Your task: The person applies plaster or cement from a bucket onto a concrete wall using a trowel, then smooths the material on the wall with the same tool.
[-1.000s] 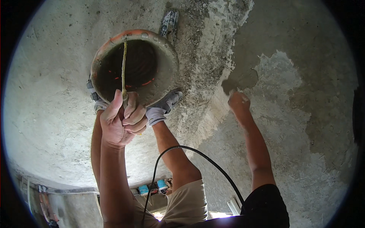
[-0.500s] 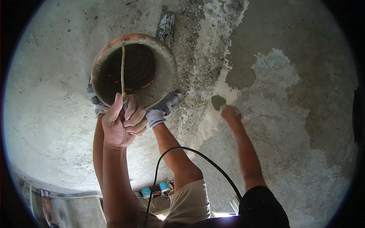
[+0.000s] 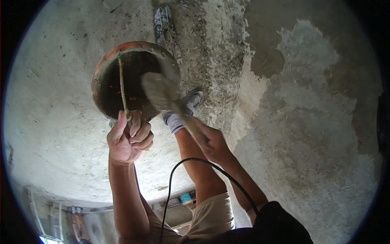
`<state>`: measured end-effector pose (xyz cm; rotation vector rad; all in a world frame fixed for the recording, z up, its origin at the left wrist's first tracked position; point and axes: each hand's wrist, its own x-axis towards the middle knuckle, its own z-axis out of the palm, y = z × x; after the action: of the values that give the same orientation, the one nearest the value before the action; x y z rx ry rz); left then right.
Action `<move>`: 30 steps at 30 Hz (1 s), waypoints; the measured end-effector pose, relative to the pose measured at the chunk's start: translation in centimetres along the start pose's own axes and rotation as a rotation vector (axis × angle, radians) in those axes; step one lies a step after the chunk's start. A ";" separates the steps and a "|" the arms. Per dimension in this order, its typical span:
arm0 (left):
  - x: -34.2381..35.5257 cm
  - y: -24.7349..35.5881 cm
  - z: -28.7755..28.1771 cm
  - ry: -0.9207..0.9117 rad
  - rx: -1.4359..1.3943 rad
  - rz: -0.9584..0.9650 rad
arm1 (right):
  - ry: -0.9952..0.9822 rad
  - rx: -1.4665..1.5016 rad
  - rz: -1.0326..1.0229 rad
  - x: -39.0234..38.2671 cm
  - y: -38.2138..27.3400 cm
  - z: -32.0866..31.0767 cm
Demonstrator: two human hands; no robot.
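My left hand (image 3: 130, 136) is closed on a thin yellowish handle that spans the mouth of a round orange bucket (image 3: 126, 46), crusted grey, with dark grey contents inside. My right hand (image 3: 213, 140) grips a trowel (image 3: 160, 91), whose motion-blurred blade is over the bucket's right side. Whether the blade touches the bucket or its contents, I cannot tell. My leg and grey shoe (image 3: 193, 99) show beside and below the bucket.
Rough concrete surface (image 3: 61, 101) surrounds the bucket, with darker patches of grey plaster (image 3: 262, 61) to the right. A black cable (image 3: 195, 158) arches across my legs. Blue containers (image 3: 185, 198) and pale frames (image 3: 57, 219) stand along the lower background.
My right hand and trowel have swung left from the plastered patch to over the bucket. My left hand and the bucket sit slightly lower and further left in the view.
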<state>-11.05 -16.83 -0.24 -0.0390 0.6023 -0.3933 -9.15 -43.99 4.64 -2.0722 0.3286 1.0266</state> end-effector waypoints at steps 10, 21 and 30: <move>0.8 -0.2 -0.8 -0.055 0.026 -0.045 | 0.452 -0.510 -0.191 18.4 14.2 -2.9; 0.2 -0.6 -1.3 -0.125 0.019 -0.043 | 0.123 -0.546 -0.088 30.1 4.2 8.7; -1.0 0.1 -1.8 -0.086 -0.044 0.037 | 0.112 -0.770 -0.231 24.0 -3.7 -3.7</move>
<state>-12.78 -16.23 -1.19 -0.0865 0.5256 -0.3412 10.20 -41.80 -10.31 -2.7695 -0.3053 0.9838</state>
